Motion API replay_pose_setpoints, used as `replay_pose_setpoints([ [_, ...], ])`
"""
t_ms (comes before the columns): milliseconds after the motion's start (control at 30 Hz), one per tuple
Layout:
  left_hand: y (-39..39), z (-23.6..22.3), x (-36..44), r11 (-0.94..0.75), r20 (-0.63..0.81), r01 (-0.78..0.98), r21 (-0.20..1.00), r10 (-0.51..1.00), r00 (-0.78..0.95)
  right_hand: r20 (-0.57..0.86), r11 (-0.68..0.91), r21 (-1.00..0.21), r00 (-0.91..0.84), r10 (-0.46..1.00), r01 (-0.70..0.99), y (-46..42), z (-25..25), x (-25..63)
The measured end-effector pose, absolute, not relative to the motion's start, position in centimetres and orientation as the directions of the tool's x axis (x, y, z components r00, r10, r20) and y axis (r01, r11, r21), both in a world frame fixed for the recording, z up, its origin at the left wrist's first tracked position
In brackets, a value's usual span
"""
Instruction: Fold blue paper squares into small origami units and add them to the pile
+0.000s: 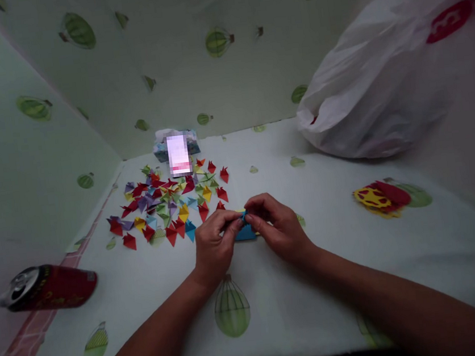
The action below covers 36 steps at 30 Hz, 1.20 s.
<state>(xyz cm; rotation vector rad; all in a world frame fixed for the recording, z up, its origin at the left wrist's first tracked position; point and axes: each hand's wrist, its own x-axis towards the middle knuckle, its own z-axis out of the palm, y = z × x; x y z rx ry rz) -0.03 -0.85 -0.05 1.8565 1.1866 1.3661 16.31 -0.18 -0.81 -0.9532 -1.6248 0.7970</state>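
Between the fingertips of both hands is a small blue folded paper [245, 216], partly hidden by the fingers. My left hand [215, 239] pinches it from the left, and my right hand [279, 223] pinches it from the right. Directly below the fingers, a stack of blue paper sheets [244, 234] lies on the table, with a yellow edge showing beside it. Just past my left hand spreads a loose pile of folded paper cranes [167, 200] in red, purple, yellow, green and blue.
A lit phone [179, 154] leans against a tissue box [193, 142] at the back. On the left, a red drink can [56, 285] lies tipped on its side. A white plastic bag [364, 83] bulges at the right, above red and yellow cut-out pieces [379, 199].
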Motion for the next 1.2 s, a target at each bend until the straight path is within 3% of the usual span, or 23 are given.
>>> replay_pose_setpoints([
  [500, -0.5, 0.0, -0.4, -0.399, 0.366, 0.284, 0.872, 0.916, 0.161, 0.349, 0.379, -0.91, -0.184, 0.919, 0.165, 0.2, -0.7, 16.5],
  [700, -0.8, -0.1, -0.1, -0.334, 0.327, 0.101, 0.937, 0.941, 0.085, 0.189, 0.149, -0.969, -0.204, 0.961, -0.196, 0.5, -0.8, 16.5],
  [800, -0.9, -0.1, 0.1, -0.381, 0.368, 0.139, 0.914, 0.924, 0.106, 0.159, 0.089, -0.936, -0.185, 0.97, -0.34, 0.6, -1.2, 16.3],
  [967, -0.9, -0.1, 0.0, -0.477, 0.466, 0.266, 0.837, 0.878, 0.107, 0.159, 0.066, -0.907, -0.194, 0.968, -0.416, 0.5, -1.7, 16.0],
  [1200, -0.6, 0.2, -0.4, -0.648, 0.657, 0.44, 0.621, 0.737, 0.158, 0.201, 0.114, -0.934, -0.233, 0.952, -0.339, 0.5, -1.4, 16.3],
])
